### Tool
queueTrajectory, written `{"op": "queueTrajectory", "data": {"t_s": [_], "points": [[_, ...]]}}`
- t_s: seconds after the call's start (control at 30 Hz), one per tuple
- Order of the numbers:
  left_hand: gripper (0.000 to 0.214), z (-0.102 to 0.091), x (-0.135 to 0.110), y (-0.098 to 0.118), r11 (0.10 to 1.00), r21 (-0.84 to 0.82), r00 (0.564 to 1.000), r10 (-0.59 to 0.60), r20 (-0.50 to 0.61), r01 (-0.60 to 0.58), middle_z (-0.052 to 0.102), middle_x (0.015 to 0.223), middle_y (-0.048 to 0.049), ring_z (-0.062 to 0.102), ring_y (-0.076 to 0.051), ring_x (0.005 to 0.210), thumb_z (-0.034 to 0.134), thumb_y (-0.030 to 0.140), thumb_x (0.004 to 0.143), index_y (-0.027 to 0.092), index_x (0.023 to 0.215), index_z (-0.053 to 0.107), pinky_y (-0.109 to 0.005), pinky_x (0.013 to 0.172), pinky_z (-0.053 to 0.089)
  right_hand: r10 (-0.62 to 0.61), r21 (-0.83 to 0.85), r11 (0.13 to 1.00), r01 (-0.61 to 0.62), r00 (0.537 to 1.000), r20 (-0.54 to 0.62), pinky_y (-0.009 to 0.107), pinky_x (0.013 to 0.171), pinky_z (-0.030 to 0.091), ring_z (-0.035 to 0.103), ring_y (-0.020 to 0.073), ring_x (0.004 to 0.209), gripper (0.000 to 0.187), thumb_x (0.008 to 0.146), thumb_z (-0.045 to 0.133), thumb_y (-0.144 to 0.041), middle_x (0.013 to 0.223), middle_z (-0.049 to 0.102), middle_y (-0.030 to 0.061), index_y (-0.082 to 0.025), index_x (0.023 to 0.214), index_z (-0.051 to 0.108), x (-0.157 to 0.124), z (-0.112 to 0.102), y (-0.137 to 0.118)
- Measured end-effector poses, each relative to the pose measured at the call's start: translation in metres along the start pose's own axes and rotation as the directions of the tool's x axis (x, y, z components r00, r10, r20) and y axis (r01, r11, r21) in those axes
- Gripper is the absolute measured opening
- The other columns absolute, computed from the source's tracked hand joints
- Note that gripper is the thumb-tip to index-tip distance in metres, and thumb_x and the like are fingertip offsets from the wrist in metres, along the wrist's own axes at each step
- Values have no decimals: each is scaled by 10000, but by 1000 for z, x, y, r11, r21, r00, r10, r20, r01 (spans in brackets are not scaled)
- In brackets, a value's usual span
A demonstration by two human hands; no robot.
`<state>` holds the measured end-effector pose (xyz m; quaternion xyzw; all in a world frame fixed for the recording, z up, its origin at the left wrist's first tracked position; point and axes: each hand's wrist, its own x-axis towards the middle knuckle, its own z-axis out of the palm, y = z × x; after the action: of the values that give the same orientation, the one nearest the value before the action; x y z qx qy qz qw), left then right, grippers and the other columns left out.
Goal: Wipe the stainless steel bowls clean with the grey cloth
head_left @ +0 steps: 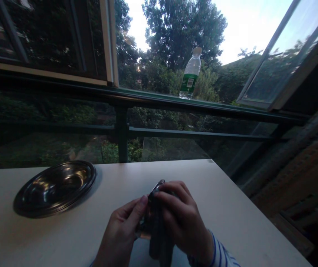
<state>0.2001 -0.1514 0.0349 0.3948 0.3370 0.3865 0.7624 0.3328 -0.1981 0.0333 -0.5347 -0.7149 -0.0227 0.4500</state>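
Both my hands meet over the white table, fingers closed around a dark object with a shiny rim. Its dark, long parts hang down between my palms, and a curved, glossy edge sticks out at the top; the exact kind is too dim to make out. With thumb and fingers my left hand pinches its left side. The fingertips of my right hand press on its upper part, and that hand hides much of it. Farther left on the table is a shiny metal bowl with a wide rim.
Behind the table runs a dark railing with glass below it. A clear plastic bottle with a green label stands on the ledge. Window panes hang open at the right. The table's right edge slants toward me.
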Motion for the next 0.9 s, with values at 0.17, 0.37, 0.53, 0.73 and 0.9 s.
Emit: {"op": "queueTrajectory", "data": {"t_s": [0.17, 0.37, 0.53, 0.73, 0.9], "points": [[223, 1, 1, 1, 1000, 5, 1000, 17, -2, -17, 627, 595, -24, 539, -144, 600, 644, 332, 645, 131, 719, 704, -233, 566, 413, 19, 12, 1000, -18, 999, -27, 365, 802, 436, 476, 191, 943, 280, 775, 444, -118, 1001, 545, 72, -191, 1013, 573, 1, 3, 6], [232, 3, -2, 5, 1000, 11, 1000, -5, 18, 4, 642, 605, -40, 563, -161, 599, 609, 332, 683, 131, 743, 706, -264, 616, 438, 268, 162, 954, -253, 960, -77, 330, 781, 455, 521, 170, 889, 236, 835, 396, -169, 940, 554, 75, -181, 968, 591, 3, 5, 27], [226, -1, -1, 4, 1000, 10, 1000, 7, 0, -7, 638, 610, -30, 543, -137, 587, 620, 329, 677, 134, 754, 705, -240, 585, 423, -12, 72, 997, 13, 1000, -11, 358, 796, 440, 472, 193, 951, 295, 769, 454, -115, 1012, 528, 74, -191, 1028, 575, -1, 2, 5], [215, 1, -1, 3, 1000, -13, 1000, 7, 11, -6, 638, 597, -25, 554, -139, 595, 626, 322, 674, 133, 740, 705, -244, 603, 422, 85, 56, 995, -81, 993, -85, 347, 783, 456, 497, 178, 919, 273, 802, 423, -124, 979, 544, 75, -188, 1018, 576, 1, 4, 13], [209, 1, -1, 5, 999, -38, 1000, -18, -8, 18, 664, 615, -30, 583, -156, 608, 636, 320, 660, 144, 744, 710, -243, 579, 430, 106, 45, 994, -103, 992, -68, 367, 782, 456, 492, 195, 939, 292, 810, 409, -142, 1008, 534, 85, -201, 1053, 561, 0, 5, 9]]}}
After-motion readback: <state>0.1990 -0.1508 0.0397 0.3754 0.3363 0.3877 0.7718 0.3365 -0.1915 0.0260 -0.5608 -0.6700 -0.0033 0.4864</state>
